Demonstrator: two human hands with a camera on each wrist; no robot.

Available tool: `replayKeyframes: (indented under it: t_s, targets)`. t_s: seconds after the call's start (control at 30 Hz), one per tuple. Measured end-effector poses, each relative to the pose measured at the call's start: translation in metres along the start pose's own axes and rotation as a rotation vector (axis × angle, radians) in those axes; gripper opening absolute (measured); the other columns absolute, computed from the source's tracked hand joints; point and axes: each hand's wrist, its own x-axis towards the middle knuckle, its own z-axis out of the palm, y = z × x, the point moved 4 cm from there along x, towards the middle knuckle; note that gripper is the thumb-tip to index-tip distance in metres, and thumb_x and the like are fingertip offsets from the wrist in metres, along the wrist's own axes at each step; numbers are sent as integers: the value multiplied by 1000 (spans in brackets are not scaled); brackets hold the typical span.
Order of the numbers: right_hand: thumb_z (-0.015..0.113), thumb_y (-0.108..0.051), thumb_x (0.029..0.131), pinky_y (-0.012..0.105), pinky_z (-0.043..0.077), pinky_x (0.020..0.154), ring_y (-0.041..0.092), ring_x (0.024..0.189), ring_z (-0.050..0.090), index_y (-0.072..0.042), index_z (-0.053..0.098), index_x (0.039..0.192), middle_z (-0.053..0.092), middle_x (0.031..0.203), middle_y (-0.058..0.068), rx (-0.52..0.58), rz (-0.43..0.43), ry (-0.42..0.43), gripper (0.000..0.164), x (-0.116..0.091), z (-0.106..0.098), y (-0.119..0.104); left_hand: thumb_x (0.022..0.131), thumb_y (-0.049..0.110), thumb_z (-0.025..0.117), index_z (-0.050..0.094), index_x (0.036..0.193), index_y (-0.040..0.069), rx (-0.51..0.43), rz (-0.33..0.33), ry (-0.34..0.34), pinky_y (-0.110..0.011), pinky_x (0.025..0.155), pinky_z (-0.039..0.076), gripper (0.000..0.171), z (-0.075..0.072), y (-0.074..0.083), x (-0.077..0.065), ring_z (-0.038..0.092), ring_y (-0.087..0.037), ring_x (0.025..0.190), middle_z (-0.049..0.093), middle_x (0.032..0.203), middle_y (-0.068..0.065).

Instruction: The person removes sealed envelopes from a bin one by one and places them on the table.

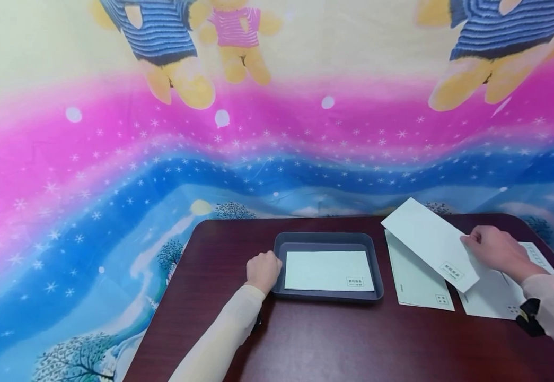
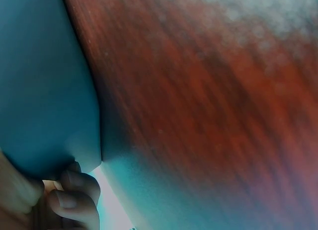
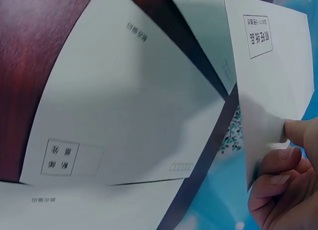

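Observation:
My left hand (image 1: 263, 271) grips the left edge of a dark grey tray (image 1: 326, 242), with fingers (image 2: 74, 202) curled under its rim in the left wrist view. Inside the tray lies a white envelope (image 1: 324, 269), its printed box at the lower right. To the right, my right hand (image 1: 496, 249) pinches another white envelope (image 1: 424, 241) by its edge, thumb on one face, tilted above the table. Beneath it lie more envelopes: one group (image 1: 417, 284) just right of the tray, another (image 1: 489, 298) under the right hand. How many are stacked there I cannot tell.
The dark red wooden table (image 1: 324, 339) has rounded back corners. Right behind it hangs a patterned cloth (image 1: 267, 138) with bears and snowflakes. A black band (image 1: 530, 317) is on the right wrist.

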Motion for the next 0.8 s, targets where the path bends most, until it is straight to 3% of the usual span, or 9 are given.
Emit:
replayKeyframes:
  t_s: [0.27, 0.5, 0.8]
  targets:
    - [46, -36, 105, 31, 31, 51, 18, 57, 42, -7, 52, 77, 43, 64, 2, -39, 29, 3, 41, -7, -6, 20, 96, 22, 61, 48, 53, 16, -6, 11, 12, -31, 40, 33, 45, -2, 1, -1, 39, -14, 40, 39, 44, 2]
    - [47, -30, 104, 32, 27, 52, 18, 54, 36, -12, 40, 67, 34, 60, -1, -55, 114, 67, 42, -12, -8, 34, 96, 22, 62, 49, 53, 16, -6, 11, 22, -31, 40, 34, 45, -3, 1, -1, 40, -15, 40, 40, 44, 1]
    - [48, -20, 103, 33, 29, 52, 19, 53, 36, -11, 38, 65, 31, 58, -1, -42, 129, 79, 41, -15, -6, 52, 96, 23, 62, 51, 55, 15, 0, -2, 11, -32, 42, 37, 44, -3, 1, -1, 42, -15, 40, 42, 45, 0]
